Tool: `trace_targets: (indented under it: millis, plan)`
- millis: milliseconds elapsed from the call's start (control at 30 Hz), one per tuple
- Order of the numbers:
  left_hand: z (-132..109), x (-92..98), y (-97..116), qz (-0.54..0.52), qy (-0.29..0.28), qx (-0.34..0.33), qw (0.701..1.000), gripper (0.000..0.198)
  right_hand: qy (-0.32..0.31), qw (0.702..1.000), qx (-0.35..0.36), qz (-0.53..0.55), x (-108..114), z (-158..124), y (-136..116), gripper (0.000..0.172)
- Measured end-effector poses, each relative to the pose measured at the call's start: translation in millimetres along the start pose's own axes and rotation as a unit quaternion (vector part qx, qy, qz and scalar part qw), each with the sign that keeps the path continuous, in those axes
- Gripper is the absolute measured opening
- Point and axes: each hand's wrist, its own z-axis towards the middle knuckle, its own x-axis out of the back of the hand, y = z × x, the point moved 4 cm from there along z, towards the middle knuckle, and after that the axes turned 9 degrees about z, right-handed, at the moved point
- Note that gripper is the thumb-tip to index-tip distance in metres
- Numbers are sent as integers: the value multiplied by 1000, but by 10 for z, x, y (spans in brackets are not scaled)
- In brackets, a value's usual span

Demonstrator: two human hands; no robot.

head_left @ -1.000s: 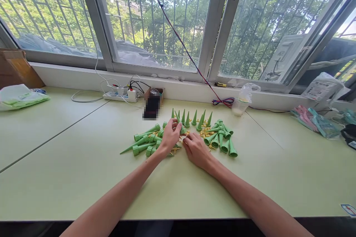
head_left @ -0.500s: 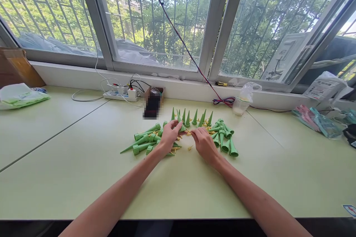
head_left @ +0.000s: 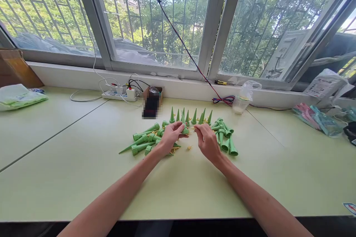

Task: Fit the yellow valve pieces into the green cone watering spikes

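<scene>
My left hand (head_left: 170, 137) is closed around a green plastic watering spike (head_left: 184, 129), its tip pointing up. To its right, my right hand (head_left: 207, 140) pinches a small yellow plastic piece (head_left: 192, 128) between thumb and fingertips, a short way from the spike's base. A loose yellow piece (head_left: 189, 148) lies on the table between the hands. Behind them stands a row of upright green spikes (head_left: 194, 117), with more yellow bits around their bases. Capped green spikes (head_left: 141, 148) lie in a heap beside my left hand; wide-ended green cones (head_left: 233, 147) lie beside my right.
A power strip (head_left: 119, 96) with cables and a small open box (head_left: 159, 95) sit along the back. Farther right are a bundled cable (head_left: 226, 100), a plastic cup in a bag (head_left: 241, 105) and plastic packets (head_left: 325, 120). A green-white bag (head_left: 22, 98) lies far left.
My right hand has lifted slightly from the yellow bits and moved right, a yellow piece in its fingertips. My left hand has shifted a little right with the spike, which now stands more upright.
</scene>
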Motion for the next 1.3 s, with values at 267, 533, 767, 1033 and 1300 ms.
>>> trace_targets:
  millis: [267,533,767,1033,1300]
  plan:
    - [-22,-58,19,12,-34,-24,999,35,-17,999,2,37,-17,-6,-18,18]
    - [-59,-94,69,8,-44,-22,999,34,-31,998,2,53,-26,-1,-23,18]
    - [-42,-81,24,10,-43,-29,999,31,-35,998,0,60,-30,-9,-18,18]
    - [-48,-79,19,18,-26,-31,999,32,-30,997,-10,67,-30,-9,1,17]
    - [-37,-69,-15,33,4,-34,999,39,-12,997,-32,72,-17,-15,55,17]
